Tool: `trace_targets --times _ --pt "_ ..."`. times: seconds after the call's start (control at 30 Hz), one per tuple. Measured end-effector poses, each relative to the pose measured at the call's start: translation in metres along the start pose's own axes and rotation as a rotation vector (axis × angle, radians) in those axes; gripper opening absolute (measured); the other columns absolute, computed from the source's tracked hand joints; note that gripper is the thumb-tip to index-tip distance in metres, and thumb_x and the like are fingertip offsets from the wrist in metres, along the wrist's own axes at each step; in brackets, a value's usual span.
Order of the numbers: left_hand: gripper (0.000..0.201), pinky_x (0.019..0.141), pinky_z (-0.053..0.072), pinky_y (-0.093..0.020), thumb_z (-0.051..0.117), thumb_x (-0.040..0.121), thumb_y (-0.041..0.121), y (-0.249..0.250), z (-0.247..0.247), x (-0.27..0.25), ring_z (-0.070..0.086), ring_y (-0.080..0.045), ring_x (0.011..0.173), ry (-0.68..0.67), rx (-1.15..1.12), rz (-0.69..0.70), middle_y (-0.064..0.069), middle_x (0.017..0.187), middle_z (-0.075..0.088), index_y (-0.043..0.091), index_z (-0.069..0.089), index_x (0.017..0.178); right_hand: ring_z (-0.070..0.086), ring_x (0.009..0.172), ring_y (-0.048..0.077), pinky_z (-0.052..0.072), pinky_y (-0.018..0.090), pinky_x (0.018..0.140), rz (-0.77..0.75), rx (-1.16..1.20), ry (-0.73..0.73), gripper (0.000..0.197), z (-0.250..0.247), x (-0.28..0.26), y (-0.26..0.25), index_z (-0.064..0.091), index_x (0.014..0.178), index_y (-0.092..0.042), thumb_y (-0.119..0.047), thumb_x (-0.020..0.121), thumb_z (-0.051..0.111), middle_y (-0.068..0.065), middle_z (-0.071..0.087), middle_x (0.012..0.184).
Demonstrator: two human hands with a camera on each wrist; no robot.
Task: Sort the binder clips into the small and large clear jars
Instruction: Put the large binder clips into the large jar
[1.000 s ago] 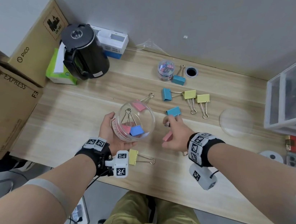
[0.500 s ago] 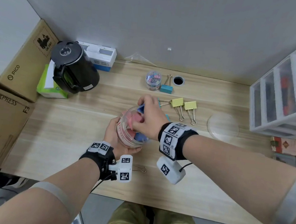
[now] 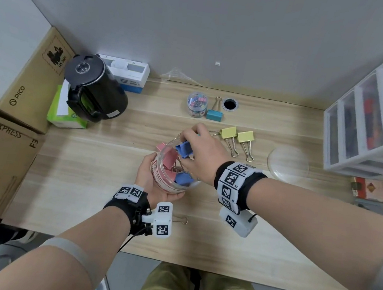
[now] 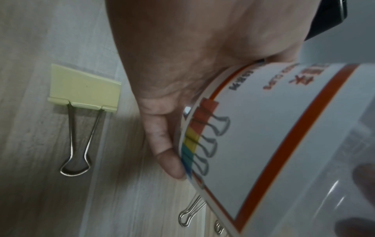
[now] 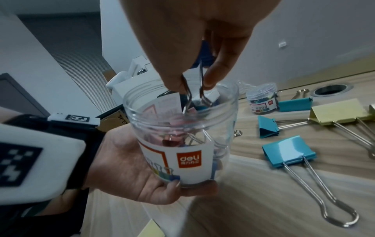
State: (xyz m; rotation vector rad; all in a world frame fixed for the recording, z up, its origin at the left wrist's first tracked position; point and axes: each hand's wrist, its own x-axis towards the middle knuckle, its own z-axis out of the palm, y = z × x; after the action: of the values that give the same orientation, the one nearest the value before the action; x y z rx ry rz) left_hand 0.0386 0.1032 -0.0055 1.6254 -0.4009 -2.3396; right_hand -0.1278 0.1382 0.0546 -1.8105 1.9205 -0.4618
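Tilted large clear jar of pink, blue clips, hand-held

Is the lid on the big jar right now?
No. The large jar, held in the left hand, is open-mouthed, and the right hand lowers a blue binder clip into it.

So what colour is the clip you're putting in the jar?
Blue. The right hand holds the clip over the jar; the head view shows it best.

The big jar is clear, shiny plastic with a smooth paper label. The clips have shiny metal wire handles and smooth painted bodies. The bench is pale wood with a matt grain.
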Motion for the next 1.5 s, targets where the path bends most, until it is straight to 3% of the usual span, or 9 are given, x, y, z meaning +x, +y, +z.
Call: trace_targets --times 0.23,0.5,0.67,0.83,0.9,1.0,1.23,1.4,1.5 --pt "0.071 0.083 0.054 -0.045 0.046 0.086 0.066 -0.003 0.002 0.003 0.072 -0.04 0.094 -0.018 0.002 -0.004 -0.022 0.115 0.074 0.007 0.07 0.118 0.05 0.069 0.031 0.033 0.034 0.058 0.028 -0.406 -0.087 0.047 -0.005 0.0 -0.001 0.051 0.114 -0.014 -0.054 0.09 0.057 0.007 0.047 0.12" --pt "0.07 0.081 0.052 -0.043 0.049 0.084 0.064 -0.007 0.003 0.003 0.074 -0.038 0.089 -0.071 -0.03 -0.006 -0.02 0.115 0.073 0.007 0.07 0.12 0.062 0.085 0.025 0.038 0.033 0.063 0.094 -0.38 0.021 0.06 0.004 0.002 0.004 0.058 0.105 -0.018 -0.073 0.086 0.047 0.001 0.056 0.102" --pt "0.077 0.08 0.055 -0.042 0.055 0.073 0.063 -0.005 0.006 0.0 0.075 -0.04 0.09 -0.082 -0.05 -0.001 -0.022 0.116 0.073 0.006 0.068 0.124 0.063 0.082 0.028 0.037 0.034 0.06 0.051 -0.463 0.004 0.052 0.009 0.001 0.001 0.055 0.109 -0.015 -0.063 0.091 0.047 0.003 0.06 0.103" --pt "0.076 0.08 0.055 -0.045 0.044 0.086 0.068 -0.001 -0.007 0.006 0.074 -0.039 0.09 -0.047 -0.051 0.005 -0.021 0.118 0.073 0.008 0.067 0.127 0.059 0.075 0.031 0.042 0.036 0.067 0.094 -0.243 0.066 0.026 0.007 -0.001 0.011 0.05 0.098 -0.016 -0.041 0.096 0.043 0.003 0.057 0.098" --pt "0.078 0.082 0.054 -0.046 0.045 0.085 0.068 -0.001 -0.013 0.007 0.071 -0.042 0.101 -0.022 -0.053 0.005 -0.021 0.126 0.07 0.011 0.064 0.134 0.055 0.072 0.028 0.036 0.034 0.065 0.165 -0.167 0.094 0.022 0.004 0.0 0.02 0.049 0.095 -0.016 -0.037 0.096 0.043 0.001 0.056 0.095" --pt "0.082 0.084 0.055 -0.046 0.047 0.083 0.069 -0.001 -0.024 0.008 0.059 -0.046 0.127 0.013 -0.08 -0.001 -0.023 0.135 0.065 0.012 0.06 0.14 0.058 0.079 0.028 0.043 0.035 0.067 0.295 -0.118 0.098 0.02 0.005 0.003 0.043 0.05 0.099 -0.016 -0.034 0.094 0.046 0.003 0.058 0.101" --pt "0.082 0.082 0.053 -0.046 0.049 0.082 0.068 0.006 -0.04 0.014 0.063 -0.045 0.113 0.025 -0.12 0.002 -0.025 0.135 0.064 0.01 0.06 0.139 0.052 0.109 0.034 0.047 0.04 0.079 0.598 -0.117 -0.028 0.059 0.013 0.008 0.11 0.039 0.131 -0.021 -0.044 0.083 0.065 0.013 0.043 0.126" --pt "0.081 0.083 0.053 -0.046 0.045 0.086 0.068 0.013 -0.039 0.024 0.065 -0.045 0.111 0.042 -0.13 -0.008 -0.025 0.132 0.066 0.01 0.059 0.14 0.048 0.11 0.04 0.045 0.041 0.084 0.731 -0.082 0.089 0.058 0.015 0.023 0.138 0.04 0.132 -0.024 -0.049 0.084 0.061 0.016 0.038 0.129" --pt "0.078 0.086 0.049 -0.045 0.043 0.088 0.066 0.019 -0.032 0.031 0.072 -0.047 0.099 0.001 -0.144 -0.02 -0.026 0.127 0.069 0.009 0.06 0.138 0.043 0.117 0.041 0.044 0.043 0.089 0.717 -0.087 0.032 0.064 0.015 0.035 0.146 0.041 0.133 -0.024 -0.053 0.081 0.063 0.016 0.033 0.134"
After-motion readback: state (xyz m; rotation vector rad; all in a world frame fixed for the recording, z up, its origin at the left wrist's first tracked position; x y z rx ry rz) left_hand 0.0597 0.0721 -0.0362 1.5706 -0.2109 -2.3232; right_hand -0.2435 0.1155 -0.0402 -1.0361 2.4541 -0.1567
